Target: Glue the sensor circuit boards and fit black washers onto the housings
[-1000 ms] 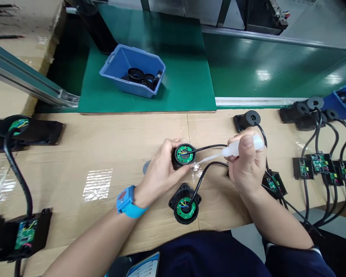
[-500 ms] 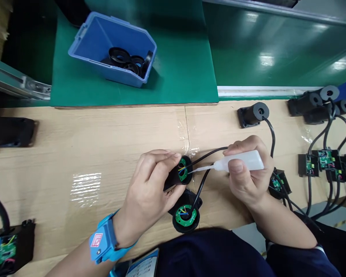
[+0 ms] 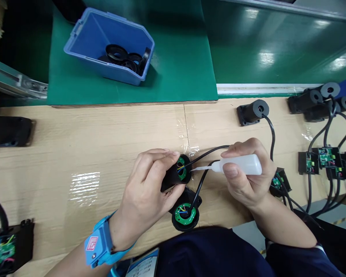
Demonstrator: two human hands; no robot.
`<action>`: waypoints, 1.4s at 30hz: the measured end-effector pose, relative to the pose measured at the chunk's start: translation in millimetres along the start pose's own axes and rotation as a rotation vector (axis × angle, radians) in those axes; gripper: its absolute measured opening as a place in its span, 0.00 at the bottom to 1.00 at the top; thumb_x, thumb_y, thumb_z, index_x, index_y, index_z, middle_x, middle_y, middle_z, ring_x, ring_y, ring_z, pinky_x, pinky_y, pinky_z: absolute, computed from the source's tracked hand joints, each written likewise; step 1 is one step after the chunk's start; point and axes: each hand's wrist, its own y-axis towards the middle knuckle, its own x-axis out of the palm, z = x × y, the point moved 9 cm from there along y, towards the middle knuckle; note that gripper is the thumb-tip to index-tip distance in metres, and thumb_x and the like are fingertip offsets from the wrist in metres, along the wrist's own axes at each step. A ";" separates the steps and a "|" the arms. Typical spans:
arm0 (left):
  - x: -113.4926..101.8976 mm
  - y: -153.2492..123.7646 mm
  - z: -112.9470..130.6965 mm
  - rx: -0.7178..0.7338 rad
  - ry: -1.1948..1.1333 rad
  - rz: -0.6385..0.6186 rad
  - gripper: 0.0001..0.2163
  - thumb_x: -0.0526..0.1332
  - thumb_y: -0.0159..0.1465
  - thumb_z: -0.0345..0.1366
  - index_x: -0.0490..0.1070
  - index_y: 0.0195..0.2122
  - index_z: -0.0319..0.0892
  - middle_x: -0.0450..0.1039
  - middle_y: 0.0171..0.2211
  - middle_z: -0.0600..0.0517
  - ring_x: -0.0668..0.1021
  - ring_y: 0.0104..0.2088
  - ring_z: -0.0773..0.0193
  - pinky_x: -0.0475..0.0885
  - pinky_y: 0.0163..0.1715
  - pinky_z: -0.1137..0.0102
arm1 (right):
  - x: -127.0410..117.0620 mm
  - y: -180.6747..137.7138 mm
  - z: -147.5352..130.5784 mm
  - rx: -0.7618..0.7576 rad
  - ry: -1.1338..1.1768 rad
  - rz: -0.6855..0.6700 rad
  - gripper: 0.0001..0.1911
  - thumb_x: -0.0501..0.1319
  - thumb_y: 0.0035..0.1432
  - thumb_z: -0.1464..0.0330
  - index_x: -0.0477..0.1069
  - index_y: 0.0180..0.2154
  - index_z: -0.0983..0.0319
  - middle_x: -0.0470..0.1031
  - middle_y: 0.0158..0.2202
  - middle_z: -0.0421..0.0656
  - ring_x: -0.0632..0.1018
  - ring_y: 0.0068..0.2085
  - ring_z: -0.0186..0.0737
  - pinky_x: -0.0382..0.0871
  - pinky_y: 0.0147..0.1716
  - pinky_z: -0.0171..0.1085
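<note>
My left hand (image 3: 150, 188), with a blue strap on the wrist, grips a black cylindrical housing (image 3: 168, 181) lying tilted on its side. Inside its open end sits a green ring-shaped circuit board (image 3: 181, 169) with coloured wires and a black cable. In my right hand (image 3: 248, 177) is a white squeeze bottle (image 3: 243, 164), held between thumb and fingers. Its thin nozzle points left, the tip at the rim of the housing's open end; whether it touches, I cannot tell. Just below, a second black housing (image 3: 185, 223) with a green ring board faces up.
A blue bin (image 3: 89, 42) with black rings stands on the green mat (image 3: 184, 69). One black housing (image 3: 253, 111) lies at right, with several more housings (image 3: 304, 102) and cabled circuit boxes (image 3: 308, 163) beyond. A black box with a board (image 3: 23, 246) is at lower left.
The bottle's nozzle has drawn back slightly, from the green board to the housing's rim. My left hand still holds the housing, and the whole view has shifted a little.
</note>
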 end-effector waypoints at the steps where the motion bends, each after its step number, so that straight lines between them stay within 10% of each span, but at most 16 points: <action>1: -0.2 0.6 -0.1 -0.006 -0.002 -0.002 0.22 0.68 0.59 0.29 0.68 0.54 0.44 0.76 0.47 0.46 0.80 0.50 0.51 0.80 0.49 0.57 | -0.6 -0.1 -0.8 -0.011 -0.005 0.008 0.08 0.69 0.62 0.60 0.76 0.41 0.55 0.76 0.31 0.40 0.73 0.24 0.35 0.68 0.19 0.38; 17: 10.8 -2.0 -24.3 -0.335 -0.260 -0.159 0.19 0.70 0.60 0.39 0.69 0.50 0.45 0.79 0.44 0.48 0.83 0.43 0.55 0.80 0.41 0.61 | 2.0 -8.3 -27.0 -0.370 -0.094 0.045 0.20 0.68 0.64 0.63 0.71 0.56 0.56 0.78 0.30 0.40 0.76 0.25 0.39 0.72 0.20 0.40; 25: 26.4 -6.2 -33.2 -0.403 -0.460 -0.248 0.24 0.73 0.60 0.40 0.70 0.56 0.49 0.77 0.56 0.46 0.81 0.55 0.51 0.80 0.53 0.57 | -9.0 1.2 10.7 0.104 0.196 0.227 0.15 0.67 0.63 0.52 0.74 0.35 0.56 0.73 0.26 0.37 0.71 0.21 0.33 0.61 0.16 0.37; 42: 39.2 -8.8 -31.3 -0.434 -0.683 -0.245 0.24 0.74 0.61 0.37 0.69 0.56 0.51 0.76 0.59 0.48 0.78 0.61 0.53 0.75 0.62 0.55 | 20.9 12.4 -1.3 0.066 0.239 0.001 0.10 0.70 0.62 0.61 0.74 0.35 0.59 0.75 0.29 0.34 0.74 0.24 0.25 0.66 0.21 0.28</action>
